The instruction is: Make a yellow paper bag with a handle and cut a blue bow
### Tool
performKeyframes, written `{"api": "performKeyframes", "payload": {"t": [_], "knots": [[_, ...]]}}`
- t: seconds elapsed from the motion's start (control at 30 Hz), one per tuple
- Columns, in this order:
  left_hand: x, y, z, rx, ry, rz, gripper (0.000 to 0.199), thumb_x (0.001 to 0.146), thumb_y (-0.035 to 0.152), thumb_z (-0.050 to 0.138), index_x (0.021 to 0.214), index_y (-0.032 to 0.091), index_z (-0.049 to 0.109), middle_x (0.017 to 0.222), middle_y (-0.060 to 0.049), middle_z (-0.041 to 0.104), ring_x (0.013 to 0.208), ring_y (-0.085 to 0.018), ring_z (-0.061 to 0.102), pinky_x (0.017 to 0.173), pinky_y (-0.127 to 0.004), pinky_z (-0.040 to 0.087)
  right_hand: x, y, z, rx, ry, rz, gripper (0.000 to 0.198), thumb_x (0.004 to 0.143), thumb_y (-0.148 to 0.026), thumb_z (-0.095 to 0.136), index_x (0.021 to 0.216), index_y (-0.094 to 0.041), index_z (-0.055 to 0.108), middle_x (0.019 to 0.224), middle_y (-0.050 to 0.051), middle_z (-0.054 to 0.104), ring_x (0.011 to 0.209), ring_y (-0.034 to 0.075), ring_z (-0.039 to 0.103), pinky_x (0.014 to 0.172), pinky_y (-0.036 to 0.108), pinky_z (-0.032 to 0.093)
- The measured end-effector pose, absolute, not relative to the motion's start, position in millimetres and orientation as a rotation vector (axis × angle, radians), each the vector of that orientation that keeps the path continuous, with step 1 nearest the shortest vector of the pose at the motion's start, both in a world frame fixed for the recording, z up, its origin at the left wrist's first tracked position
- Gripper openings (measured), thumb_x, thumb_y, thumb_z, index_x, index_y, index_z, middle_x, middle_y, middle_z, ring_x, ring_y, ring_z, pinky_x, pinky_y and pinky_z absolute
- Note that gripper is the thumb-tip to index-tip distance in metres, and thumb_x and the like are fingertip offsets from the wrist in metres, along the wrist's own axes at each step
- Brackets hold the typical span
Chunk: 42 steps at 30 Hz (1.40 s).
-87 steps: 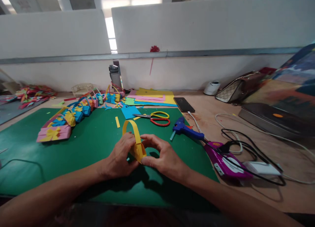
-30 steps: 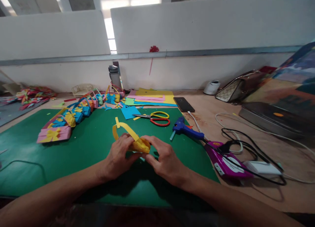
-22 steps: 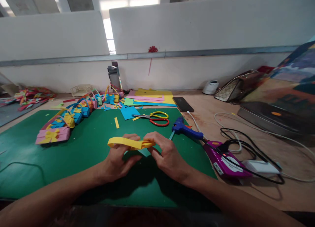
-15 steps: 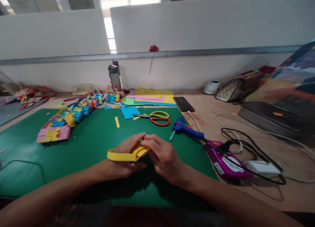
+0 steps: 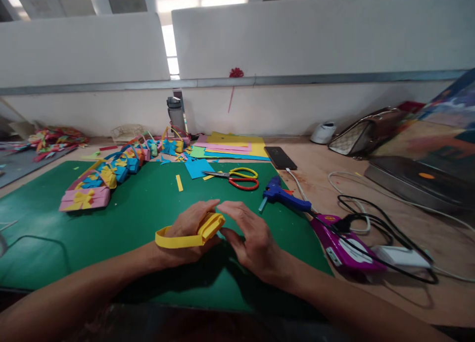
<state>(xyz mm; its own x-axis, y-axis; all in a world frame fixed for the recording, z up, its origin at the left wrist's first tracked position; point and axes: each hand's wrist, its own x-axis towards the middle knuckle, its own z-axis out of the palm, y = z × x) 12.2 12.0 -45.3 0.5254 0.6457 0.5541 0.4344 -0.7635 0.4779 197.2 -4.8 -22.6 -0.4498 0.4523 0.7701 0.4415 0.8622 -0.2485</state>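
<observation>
A small yellow paper bag (image 5: pixel 211 228) with a strip handle is in my left hand (image 5: pixel 187 220). That hand's fingers lie behind the bag and its thumb is below, with the handle looping round the back of the hand. Just to the right is my right hand (image 5: pixel 258 240), thumb and fingers apart around the bag's right end, apparently not gripping it. Beyond my hands lie scissors (image 5: pixel 243 182) with one yellow and one red handle. A blue glue gun (image 5: pixel 285 197) with a glue stick in its nozzle rests right of them.
On the green mat (image 5: pixel 141 223) a row of finished paper bags (image 5: pixel 85 199) runs along the left. Paper sheets (image 5: pixel 237 147), a blue square (image 5: pixel 198 169) and a phone (image 5: pixel 280 158) lie behind. A purple box (image 5: pixel 351 243) with cables (image 5: pixel 401 265) sits at right.
My right hand's fingers have parted from the yellow bag and spread. The bag has turned slightly in my left hand. The view has shifted a little to the left.
</observation>
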Motion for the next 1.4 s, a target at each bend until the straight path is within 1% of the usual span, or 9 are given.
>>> {"api": "performKeyframes", "payload": {"t": [0.23,0.47,0.63,0.8,0.9,1.1,1.23,1.33,1.4], "knots": [[13,10,-44,2.500,0.999,1.147,0.048,0.081,0.025,0.055,0.125,0.016,0.037,0.102,-0.010,0.061,0.087,-0.019,0.061,0.076,-0.033,0.053,199,-10,-18,-0.633,-2.143,-0.111,0.016,0.086,-0.012,0.051,0.101,-0.014,0.055,0.088,0.011,0.061,0.084,0.022,0.058,0.073,0.038,0.053],[14,12,-45,2.516,0.977,1.198,0.040,0.082,0.024,0.051,0.120,0.017,0.040,0.102,-0.010,0.062,0.086,-0.019,0.063,0.073,-0.032,0.053,197,-10,-18,-0.549,-2.225,-0.244,0.013,0.085,-0.009,0.051,0.095,-0.011,0.059,0.078,0.009,0.063,0.075,0.020,0.057,0.072,0.038,0.050],[12,13,-47,2.697,1.007,1.181,0.044,0.082,0.019,0.046,0.125,0.015,0.036,0.101,-0.011,0.061,0.088,-0.021,0.060,0.076,-0.036,0.051,197,-9,-17,-0.604,-2.218,-0.230,0.012,0.088,-0.015,0.048,0.089,-0.013,0.060,0.079,0.009,0.065,0.077,0.020,0.059,0.075,0.039,0.049],[16,13,-39,3.053,1.152,1.199,0.043,0.090,0.032,0.036,0.126,0.009,0.035,0.091,-0.012,0.063,0.081,-0.025,0.057,0.081,-0.045,0.045,195,-12,-17,-0.693,-2.234,-0.161,0.014,0.090,-0.022,0.049,0.088,-0.013,0.060,0.080,0.010,0.066,0.080,0.022,0.061,0.078,0.041,0.047],[21,11,-36,3.162,1.272,1.187,0.038,0.092,0.028,0.031,0.125,0.008,0.035,0.092,-0.012,0.064,0.080,-0.024,0.057,0.086,-0.045,0.042,193,-16,-17,-0.761,-2.194,-0.036,0.011,0.088,-0.020,0.051,0.091,-0.013,0.058,0.080,0.009,0.067,0.076,0.022,0.061,0.075,0.039,0.047],[24,11,-39,3.187,1.368,1.192,0.033,0.091,0.021,0.033,0.121,0.008,0.038,0.084,-0.009,0.063,0.078,-0.023,0.058,0.087,-0.043,0.042,191,-10,-13,-1.096,-1.831,0.711,0.009,0.081,-0.019,0.056,0.090,-0.019,0.054,0.079,0.001,0.062,0.072,0.015,0.060,0.069,0.029,0.049],[22,13,-39,3.170,1.320,1.190,0.039,0.090,0.020,0.033,0.127,0.007,0.033,0.083,-0.009,0.062,0.078,-0.023,0.058,0.086,-0.045,0.044,192,-1,-15,-1.115,-1.658,0.983,0.017,0.081,-0.019,0.053,0.098,-0.018,0.051,0.075,-0.001,0.058,0.067,0.014,0.058,0.062,0.026,0.049],[22,13,-39,3.190,1.304,1.201,0.044,0.090,0.018,0.035,0.132,0.008,0.027,0.085,-0.009,0.063,0.079,-0.023,0.059,0.086,-0.045,0.044,194,2,-19,-1.107,-1.740,0.910,0.015,0.082,-0.016,0.052,0.097,-0.017,0.053,0.076,0.000,0.060,0.068,0.014,0.058,0.062,0.026,0.049],[22,13,-38,3.221,1.278,1.178,0.047,0.090,0.016,0.035,0.134,0.008,0.023,0.085,-0.008,0.064,0.079,-0.023,0.060,0.087,-0.044,0.044,197,2,-20,-1.072,-1.931,0.622,0.009,0.084,-0.014,0.051,0.091,-0.017,0.056,0.079,0.003,0.062,0.073,0.015,0.059,0.066,0.028,0.048]]}}
